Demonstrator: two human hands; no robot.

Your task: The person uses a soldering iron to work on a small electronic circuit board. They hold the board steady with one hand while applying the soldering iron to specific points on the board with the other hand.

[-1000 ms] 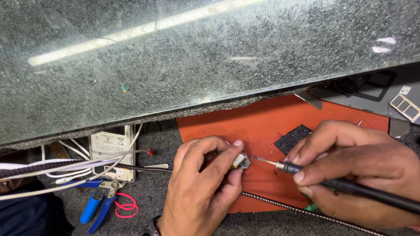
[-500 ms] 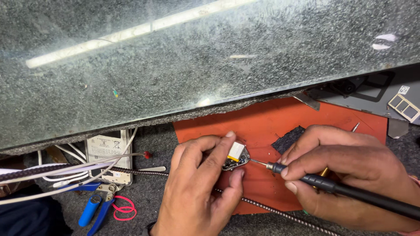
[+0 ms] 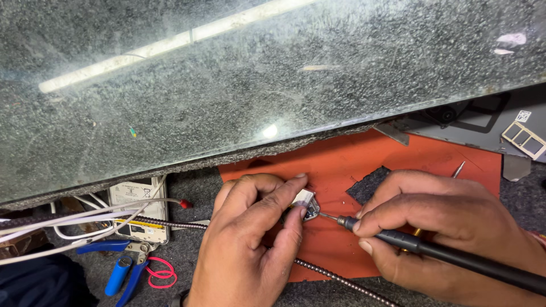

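Since half a second ago, both hands have slid slightly down and right on the orange mat, the tip staying at the part. On that mat's middle, the left hand pinches a small metal part, silvery with a white top, between thumb and forefinger. The right hand closes its fingers around a dark screwdriver, tip touching the part. Left of the mat lie blue pliers and white wires. A grey stone slab overhangs the mat's far edge.
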